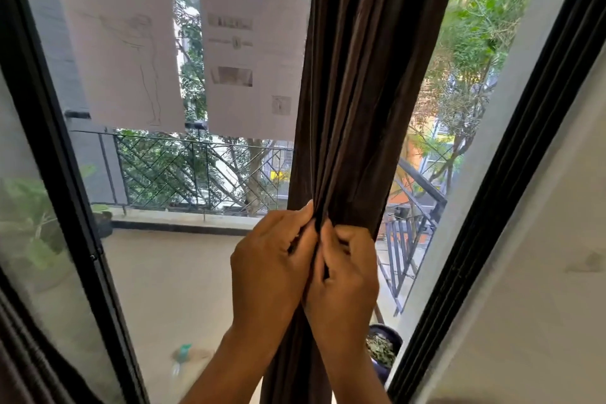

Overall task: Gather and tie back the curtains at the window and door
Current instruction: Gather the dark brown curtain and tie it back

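I have both hands on the curtain (360, 108), left hand (269, 269) and right hand (344, 275) side by side, each grip pinching folds at its middle. I judge this the gathering step; next it needs a tie, and I see none. The curtain hangs bunched, dark brown, before the glass door (164, 190), papers (252, 59) beside it

Two bare forearms enter from the bottom edge; no sleeves, cuffs or gloves in view. Left hand (269, 269) and right hand (344, 275): no rings, watch or bands visible. Fingernails short and unpainted where they show.
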